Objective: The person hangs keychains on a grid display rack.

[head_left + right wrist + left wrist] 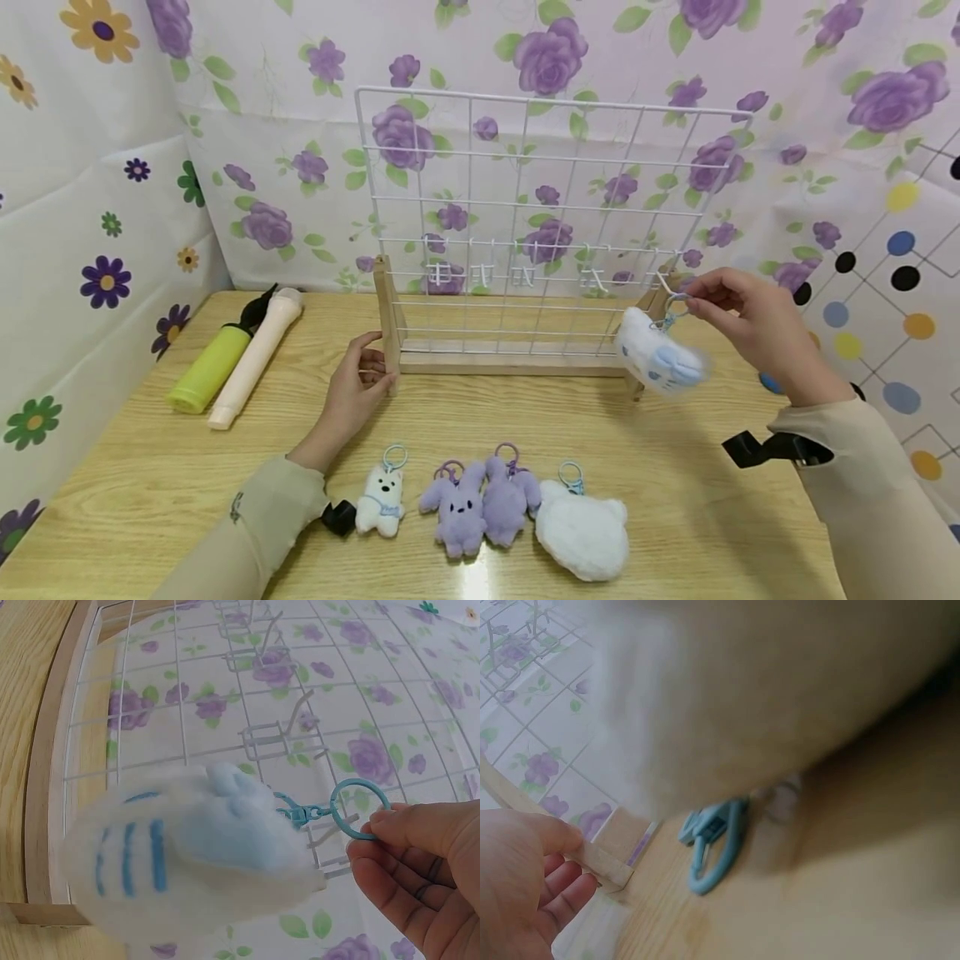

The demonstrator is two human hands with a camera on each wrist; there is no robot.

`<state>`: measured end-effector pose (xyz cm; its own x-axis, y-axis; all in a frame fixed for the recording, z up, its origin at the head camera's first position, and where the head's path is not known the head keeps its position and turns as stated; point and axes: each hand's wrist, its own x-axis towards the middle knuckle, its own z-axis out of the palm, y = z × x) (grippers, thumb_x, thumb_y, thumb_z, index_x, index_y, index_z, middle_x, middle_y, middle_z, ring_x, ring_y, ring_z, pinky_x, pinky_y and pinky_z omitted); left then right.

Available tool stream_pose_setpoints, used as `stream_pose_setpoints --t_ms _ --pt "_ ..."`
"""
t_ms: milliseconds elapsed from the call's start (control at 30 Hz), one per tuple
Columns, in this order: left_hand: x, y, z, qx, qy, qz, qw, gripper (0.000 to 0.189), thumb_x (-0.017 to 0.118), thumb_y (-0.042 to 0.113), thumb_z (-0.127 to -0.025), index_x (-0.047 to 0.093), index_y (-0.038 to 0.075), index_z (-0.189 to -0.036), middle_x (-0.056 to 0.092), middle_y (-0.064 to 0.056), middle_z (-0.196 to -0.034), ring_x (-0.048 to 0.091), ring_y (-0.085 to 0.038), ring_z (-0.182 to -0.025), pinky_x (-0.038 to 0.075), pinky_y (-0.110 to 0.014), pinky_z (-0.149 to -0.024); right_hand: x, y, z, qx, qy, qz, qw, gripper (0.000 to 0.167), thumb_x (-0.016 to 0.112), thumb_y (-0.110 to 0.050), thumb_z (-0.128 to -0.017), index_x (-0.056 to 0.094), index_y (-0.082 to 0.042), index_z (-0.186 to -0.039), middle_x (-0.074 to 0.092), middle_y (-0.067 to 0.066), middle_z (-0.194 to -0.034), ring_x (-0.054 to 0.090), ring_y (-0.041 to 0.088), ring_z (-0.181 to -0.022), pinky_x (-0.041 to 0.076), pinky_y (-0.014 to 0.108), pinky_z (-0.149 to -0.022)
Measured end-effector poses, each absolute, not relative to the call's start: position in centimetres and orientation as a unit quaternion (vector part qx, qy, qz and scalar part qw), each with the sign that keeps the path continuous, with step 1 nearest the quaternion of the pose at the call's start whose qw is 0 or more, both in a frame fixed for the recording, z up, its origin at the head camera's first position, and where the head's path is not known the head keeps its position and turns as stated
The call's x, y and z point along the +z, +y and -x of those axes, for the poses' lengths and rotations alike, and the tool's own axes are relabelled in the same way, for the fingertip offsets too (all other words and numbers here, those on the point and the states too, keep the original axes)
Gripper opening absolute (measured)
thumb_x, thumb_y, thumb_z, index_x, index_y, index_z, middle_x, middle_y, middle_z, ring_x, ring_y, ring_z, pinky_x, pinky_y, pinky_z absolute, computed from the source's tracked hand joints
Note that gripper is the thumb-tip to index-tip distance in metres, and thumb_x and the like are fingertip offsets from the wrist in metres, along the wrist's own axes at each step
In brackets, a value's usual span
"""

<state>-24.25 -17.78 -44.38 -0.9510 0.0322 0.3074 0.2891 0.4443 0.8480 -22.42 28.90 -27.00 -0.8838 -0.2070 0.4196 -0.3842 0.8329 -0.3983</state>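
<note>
My right hand [761, 329] pinches the blue key ring [360, 808] of a white plush keychain [656, 354] with pale blue parts. The plush hangs tilted in front of the right end of a white wire grid rack [517, 200], and the ring is close to the rightmost hook [664, 284]. In the right wrist view, blue stripes show on the blurred plush. At the rack's left end, my left hand [354, 387] holds the lower part of the wooden upright [387, 321] between thumb and fingers. The left wrist view also shows that wood [604, 862] in the grip.
In front lie a small white bear keychain [381, 502], a purple rabbit keychain [460, 517], another purple plush keychain [506, 504] and a round white plush keychain [583, 533]. A green bottle-like object [210, 367] and a pale microphone-shaped object [255, 358] lie left. Several hooks [522, 275] line the grid.
</note>
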Motion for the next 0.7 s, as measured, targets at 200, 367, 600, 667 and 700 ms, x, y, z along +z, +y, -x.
stream_pose_setpoints --t_ms 200,367,600,667,700 --pt "-44.5 -17.9 24.1 -0.518 -0.840 0.096 0.130 0.066 0.067 -0.006 -0.084 0.036 0.008 -0.142 0.055 -0.020 -0.108 0.058 -0.029 -0.093 0.048 -0.012 -0.074 -27.1 28.9 23.1 0.240 -0.936 -0.170 0.191 0.016 0.061 -0.018 -0.094 0.066 -0.007 -0.105 0.069 0.012 -0.093 0.048 -0.016 -0.071 0.039 0.010 -0.058" --pt "-44.5 -17.9 24.1 -0.520 -0.839 0.096 0.132 0.066 0.067 -0.006 -0.084 0.036 0.007 -0.142 0.055 -0.020 -0.108 0.059 -0.029 -0.093 0.048 -0.012 -0.074 -27.0 28.8 23.4 0.239 -0.938 -0.164 0.190 0.017 0.060 -0.021 -0.095 0.065 -0.008 -0.104 0.068 0.011 -0.091 0.048 -0.016 -0.070 0.040 0.011 -0.058" --pt "-44.5 -17.9 24.2 -0.518 -0.839 0.100 0.138 0.066 0.067 -0.006 -0.084 0.037 0.008 -0.141 0.056 -0.019 -0.108 0.059 -0.030 -0.092 0.048 -0.014 -0.074 -27.2 28.9 23.9 0.248 -0.942 -0.150 0.170 0.019 0.059 -0.023 -0.096 0.064 -0.008 -0.106 0.068 0.012 -0.093 0.049 -0.012 -0.069 0.041 0.013 -0.057" --pt "-44.5 -17.8 24.2 -0.518 -0.838 0.102 0.139 0.066 0.067 -0.006 -0.084 0.037 0.008 -0.141 0.056 -0.020 -0.108 0.059 -0.029 -0.093 0.049 -0.014 -0.074 -27.3 28.9 24.0 0.252 -0.941 -0.151 0.167 0.019 0.059 -0.022 -0.096 0.064 -0.007 -0.106 0.068 0.013 -0.093 0.050 -0.012 -0.068 0.042 0.013 -0.057" --pt "-44.5 -17.8 24.3 -0.519 -0.837 0.103 0.139 0.066 0.067 -0.006 -0.084 0.037 0.008 -0.141 0.056 -0.020 -0.108 0.059 -0.029 -0.093 0.049 -0.014 -0.074 -27.4 28.9 24.1 0.253 -0.940 -0.153 0.167 0.018 0.060 -0.020 -0.096 0.064 -0.006 -0.106 0.068 0.013 -0.092 0.050 -0.011 -0.068 0.042 0.013 -0.057"
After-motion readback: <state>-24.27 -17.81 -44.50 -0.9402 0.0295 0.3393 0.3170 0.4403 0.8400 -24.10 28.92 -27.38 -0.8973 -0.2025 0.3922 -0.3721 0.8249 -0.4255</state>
